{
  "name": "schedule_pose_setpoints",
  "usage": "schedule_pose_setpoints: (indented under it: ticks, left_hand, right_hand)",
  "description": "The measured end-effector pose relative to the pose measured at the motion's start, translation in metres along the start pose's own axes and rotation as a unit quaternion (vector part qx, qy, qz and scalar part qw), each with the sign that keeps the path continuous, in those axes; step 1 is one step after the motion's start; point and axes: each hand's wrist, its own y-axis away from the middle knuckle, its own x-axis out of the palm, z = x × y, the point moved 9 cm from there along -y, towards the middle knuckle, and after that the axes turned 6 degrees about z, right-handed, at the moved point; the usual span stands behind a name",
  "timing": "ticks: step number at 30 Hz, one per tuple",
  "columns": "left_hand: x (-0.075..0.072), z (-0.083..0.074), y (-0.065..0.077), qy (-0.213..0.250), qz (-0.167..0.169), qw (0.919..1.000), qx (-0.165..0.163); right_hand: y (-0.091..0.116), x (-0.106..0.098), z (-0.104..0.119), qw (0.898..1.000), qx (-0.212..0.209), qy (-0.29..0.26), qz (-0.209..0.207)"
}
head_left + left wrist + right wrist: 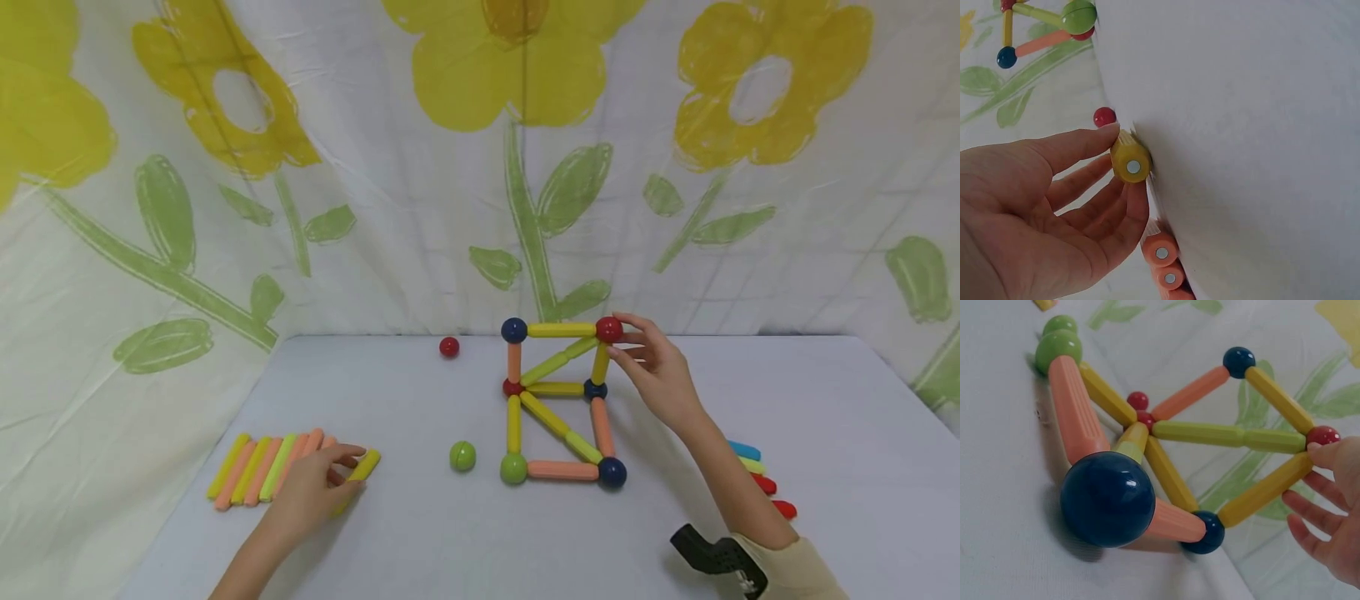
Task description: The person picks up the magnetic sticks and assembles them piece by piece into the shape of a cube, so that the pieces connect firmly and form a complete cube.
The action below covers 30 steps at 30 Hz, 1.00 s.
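Between thumb and fingers my left hand [311, 492] pinches a yellow magnetic rod [365, 465]; the left wrist view shows the silver magnet in the rod's end. Beside it lies a row of yellow, orange and lime rods [262, 469]. My right hand [655, 372] pinches a red ball [609, 330] at the upper right corner of a frame of rods and balls. That frame has a navy ball [514, 330] at upper left, a lime diagonal [558, 361] and a yellow-and-lime diagonal [561, 427]. A green ball [513, 467] and another navy ball [612, 472] form its front corners.
A loose green ball [462, 456] lies left of the frame, and a loose red ball [449, 347] is near the table's back edge. Blue, lime and red rods [762, 483] lie partly behind my right forearm. A flowered cloth hangs behind the white table [420, 550].
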Motion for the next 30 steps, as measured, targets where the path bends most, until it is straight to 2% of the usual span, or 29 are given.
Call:
schedule_pose_setpoints:
  ticks: [5, 7, 9, 11, 14, 16, 18, 23, 30]
  left_hand:
    - [0.003, 0.002, -0.001, 0.011, 0.009, 0.9998, -0.011]
    - [0.004, 0.003, 0.0, 0.035, 0.018, 0.9991, -0.015]
    - [0.008, 0.003, 0.002, 0.082, 0.04, 0.9957, -0.019]
    - [0.018, 0.0, 0.004, 0.139, 0.078, 0.987, -0.021]
    - [0.04, -0.01, 0.007, 0.218, 0.145, 0.9647, -0.029]
    - [0.055, -0.02, 0.008, 0.249, 0.181, 0.9509, -0.029]
    - [0.068, -0.029, 0.008, 0.266, 0.199, 0.9428, -0.03]
    - [0.086, -0.046, 0.004, 0.29, 0.207, 0.9337, -0.034]
    - [0.095, -0.057, -0.005, 0.322, 0.199, 0.9246, -0.043]
  right_hand:
    - [0.0, 0.001, 0.0, 1.0, 0.002, -0.006, 0.001]
    - [0.0, 0.001, 0.0, 1.0, 0.002, -0.004, -0.001]
    - [0.0, 0.001, 0.0, 1.0, 0.002, -0.001, -0.001]
    - [0.0, 0.001, 0.0, 1.0, 0.002, 0.001, -0.001]
    - [0.001, 0.0, 0.001, 1.0, 0.0, 0.002, -0.001]
    - [0.001, -0.001, 0.001, 1.0, -0.002, 0.004, -0.003]
    - [0.001, -0.002, 0.001, 1.0, -0.003, 0.004, -0.004]
    - [0.001, -0.002, 0.001, 1.0, -0.001, 0.002, -0.002]
    - [0.0, 0.0, 0.001, 1.0, 0.001, -0.004, 0.001]
